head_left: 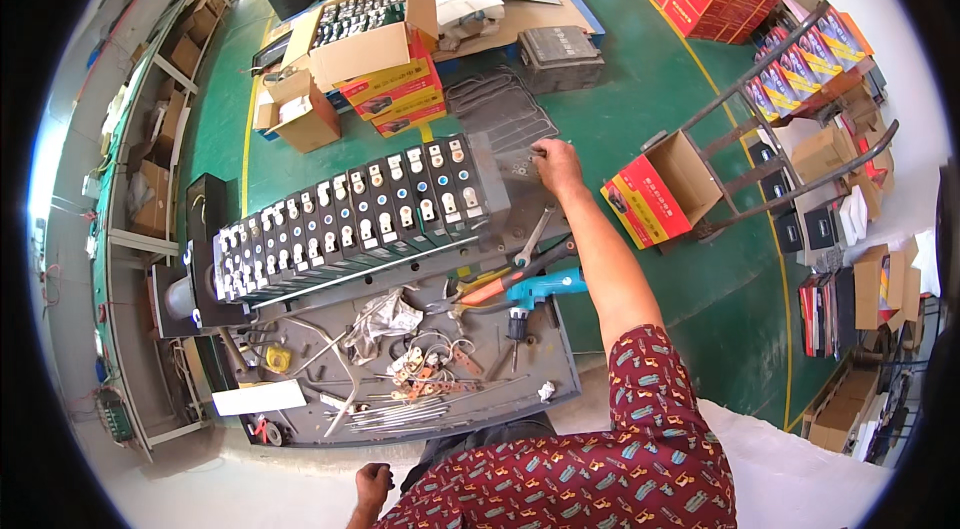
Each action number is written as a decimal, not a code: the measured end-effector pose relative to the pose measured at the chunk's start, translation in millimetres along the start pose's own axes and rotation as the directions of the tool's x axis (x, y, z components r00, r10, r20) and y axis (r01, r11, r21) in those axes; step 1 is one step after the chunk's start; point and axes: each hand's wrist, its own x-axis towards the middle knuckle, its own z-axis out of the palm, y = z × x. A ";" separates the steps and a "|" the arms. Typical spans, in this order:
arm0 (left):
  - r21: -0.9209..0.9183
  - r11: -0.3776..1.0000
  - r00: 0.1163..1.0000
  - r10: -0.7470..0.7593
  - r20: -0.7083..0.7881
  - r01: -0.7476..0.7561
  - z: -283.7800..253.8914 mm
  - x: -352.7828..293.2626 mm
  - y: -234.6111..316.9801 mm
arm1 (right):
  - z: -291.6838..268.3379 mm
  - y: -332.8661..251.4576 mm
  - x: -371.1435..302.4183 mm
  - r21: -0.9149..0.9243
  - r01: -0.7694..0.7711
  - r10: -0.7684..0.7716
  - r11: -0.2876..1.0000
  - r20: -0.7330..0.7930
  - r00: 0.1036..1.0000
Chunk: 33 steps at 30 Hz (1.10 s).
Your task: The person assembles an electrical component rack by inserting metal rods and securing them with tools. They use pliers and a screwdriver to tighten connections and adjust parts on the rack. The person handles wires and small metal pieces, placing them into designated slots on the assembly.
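My right hand (pixel 558 167) reaches forward with fingers pinched together, just beyond the right end of a long row of black battery cells (pixel 350 214). What the fingers hold, if anything, is too small to name. Right beside the fingertips, several small metal pieces (pixel 522 168) lie on a greyish surface. Light metal terminals top the cells, some with blue spots between them. My left hand (pixel 374 484) hangs low near my body, away from the bench, its fingers curled closed; their inside is hidden.
On the grey bench (pixel 545 399) lie a blue power drill (pixel 545 289), a wrench (pixel 535 237), orange-handled pliers (pixel 515 276), copper-coloured strips, metal rods and a yellow tape measure (pixel 277 359). An open red-yellow box (pixel 650 199) rests by a hand truck (pixel 755 169). Cartons (pixel 300 114) stand beyond.
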 end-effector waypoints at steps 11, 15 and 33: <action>-0.113 0.994 1.000 -0.008 -0.005 0.007 17.6 16.5 15.1 | -7.4 20.5 8.9 0.300 -0.160 0.128 0.940 0.121 0.984; -0.158 0.987 1.000 0.004 0.009 -0.003 19.8 19.7 2.9 | -48.1 -47.4 -31.7 0.814 -0.315 0.274 0.487 0.200 0.941; 0.211 0.941 0.963 0.267 0.023 -0.266 16.5 61.1 38.1 | -88.0 -160.9 -161.8 0.782 -0.451 0.055 0.430 0.476 0.878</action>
